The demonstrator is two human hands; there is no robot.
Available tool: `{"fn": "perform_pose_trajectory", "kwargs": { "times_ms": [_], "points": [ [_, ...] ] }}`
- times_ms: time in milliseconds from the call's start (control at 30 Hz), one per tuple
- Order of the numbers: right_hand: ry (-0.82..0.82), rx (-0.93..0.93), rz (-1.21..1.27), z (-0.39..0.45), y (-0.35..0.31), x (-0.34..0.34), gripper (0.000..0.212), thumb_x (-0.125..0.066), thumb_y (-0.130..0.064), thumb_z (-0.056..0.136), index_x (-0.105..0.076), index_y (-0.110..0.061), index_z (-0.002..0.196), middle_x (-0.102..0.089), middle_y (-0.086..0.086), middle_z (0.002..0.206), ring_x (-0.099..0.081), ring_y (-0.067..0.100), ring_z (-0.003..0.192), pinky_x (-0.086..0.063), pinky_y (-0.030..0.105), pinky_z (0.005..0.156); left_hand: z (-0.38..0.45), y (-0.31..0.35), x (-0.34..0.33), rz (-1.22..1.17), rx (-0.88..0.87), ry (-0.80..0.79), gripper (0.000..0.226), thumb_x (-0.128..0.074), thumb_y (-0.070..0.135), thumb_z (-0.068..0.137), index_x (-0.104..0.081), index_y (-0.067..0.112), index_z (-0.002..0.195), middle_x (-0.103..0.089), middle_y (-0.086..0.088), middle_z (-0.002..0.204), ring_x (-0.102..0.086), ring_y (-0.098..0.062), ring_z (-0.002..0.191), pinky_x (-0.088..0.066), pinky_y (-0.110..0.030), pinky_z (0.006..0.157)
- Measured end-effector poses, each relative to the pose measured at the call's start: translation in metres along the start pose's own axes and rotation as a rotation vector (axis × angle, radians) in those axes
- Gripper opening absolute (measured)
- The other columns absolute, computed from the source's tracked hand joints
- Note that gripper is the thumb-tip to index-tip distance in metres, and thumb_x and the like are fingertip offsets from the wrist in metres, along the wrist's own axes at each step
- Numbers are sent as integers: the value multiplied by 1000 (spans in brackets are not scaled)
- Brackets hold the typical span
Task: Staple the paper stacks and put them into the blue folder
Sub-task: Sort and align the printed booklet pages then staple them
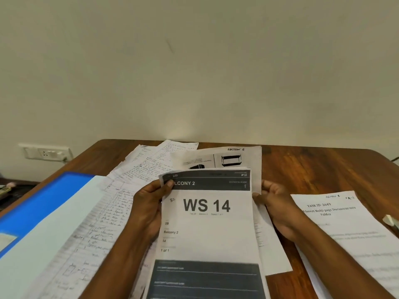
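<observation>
Gripping WS 14 stack (207, 225): left hand (149, 209) pinches top corner, right hand (275, 203) apparently pinches right edge; blue folder (41, 203) left.

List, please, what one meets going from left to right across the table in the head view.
Blue folder → handwritten pages → left hand → WS 14 stack → right hand → Task ID sheet

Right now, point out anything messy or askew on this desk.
The handwritten sheets behind the left hand lie fanned and crooked, not squared. The stack held in both hands has uneven top edges; right hand grips its side.
</observation>
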State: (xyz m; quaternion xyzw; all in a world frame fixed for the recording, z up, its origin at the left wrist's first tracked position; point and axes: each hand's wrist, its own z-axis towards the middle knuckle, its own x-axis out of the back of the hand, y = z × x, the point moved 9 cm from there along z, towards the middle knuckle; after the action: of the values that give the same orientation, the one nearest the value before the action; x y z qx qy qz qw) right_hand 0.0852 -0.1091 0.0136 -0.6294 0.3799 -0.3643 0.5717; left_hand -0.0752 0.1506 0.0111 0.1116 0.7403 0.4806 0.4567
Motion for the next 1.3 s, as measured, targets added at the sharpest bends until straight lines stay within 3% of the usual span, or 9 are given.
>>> {"fn": "perform_pose_trajectory", "kwargs": {
  "times_ms": [333,567,733,833,933,1033,1133,1233,1300],
  "points": [
    [-315,-94,-218,-20,3,-30,39,-64,7,96,-69,-18,126,-78,1,118,-75,19,111,-60,43,98,-2,0,3,-52,-3,36,9,-72,-4,87,-76,3,92,-79,-16,86,-78,-27,69,-64,-37,59],
    [-378,-138,-261,-28,8,-35,40,-61,12,96,-68,-19,121,-79,-3,114,-76,19,107,-62,36,90,4,-2,10,-36,-37,73,10,-77,-3,85,-76,3,92,-79,-21,96,-77,-31,76,-67,-43,68],
    [-276,-142,-121,-31,-1,-37,38,-39,9,98,-71,-10,104,-80,2,109,-72,28,107,-58,36,83,9,-7,18,-44,-64,132,12,-79,-1,84,-76,4,95,-78,-25,105,-76,-35,80,-63,-53,85],
    [-157,-43,49,-28,-12,-36,40,-35,-14,102,-72,-4,114,-78,10,113,-69,36,111,-52,43,88,10,-6,26,-21,-99,202,19,-82,4,84,-76,6,102,-80,-19,105,-78,-36,86,-60,-60,92],
    [-195,-13,78,-28,-19,-45,39,-46,-42,105,-71,-17,123,-78,7,116,-74,29,107,-55,46,93,6,-3,25,11,-133,235,35,-85,11,84,-74,11,117,-82,-10,105,-79,-35,94,-62,-59,90],
    [-146,53,-171,-22,-13,-45,25,-71,-31,95,-69,-26,119,-77,-4,120,-73,23,111,-56,50,101,4,-5,24,10,-133,264,44,-88,17,83,-71,23,122,-82,-4,106,-80,-32,91,-64,-57,85],
    [-69,84,-273,-21,-10,-44,26,-71,-20,97,-65,-29,121,-72,-8,127,-68,19,116,-54,50,104,4,-5,25,-7,-125,274,48,-88,18,83,-66,31,123,-81,-3,108,-81,-30,90,-65,-55,82],
    [-34,118,-242,-24,-18,-43,27,-70,-18,98,-65,-27,122,-71,-6,128,-66,19,115,-54,48,101,3,-3,18,-31,-99,214,49,-84,16,86,-64,23,130,-81,-7,110,-80,-33,95,-64,-54,84],
    [2,167,-211,-25,-27,-39,26,-70,-18,98,-64,-27,122,-71,-9,121,-67,17,109,-56,39,89,3,-5,9,12,-42,119,46,-80,19,91,-63,16,135,-80,-11,115,-78,-37,101,-61,-59,91]
  ]
}}
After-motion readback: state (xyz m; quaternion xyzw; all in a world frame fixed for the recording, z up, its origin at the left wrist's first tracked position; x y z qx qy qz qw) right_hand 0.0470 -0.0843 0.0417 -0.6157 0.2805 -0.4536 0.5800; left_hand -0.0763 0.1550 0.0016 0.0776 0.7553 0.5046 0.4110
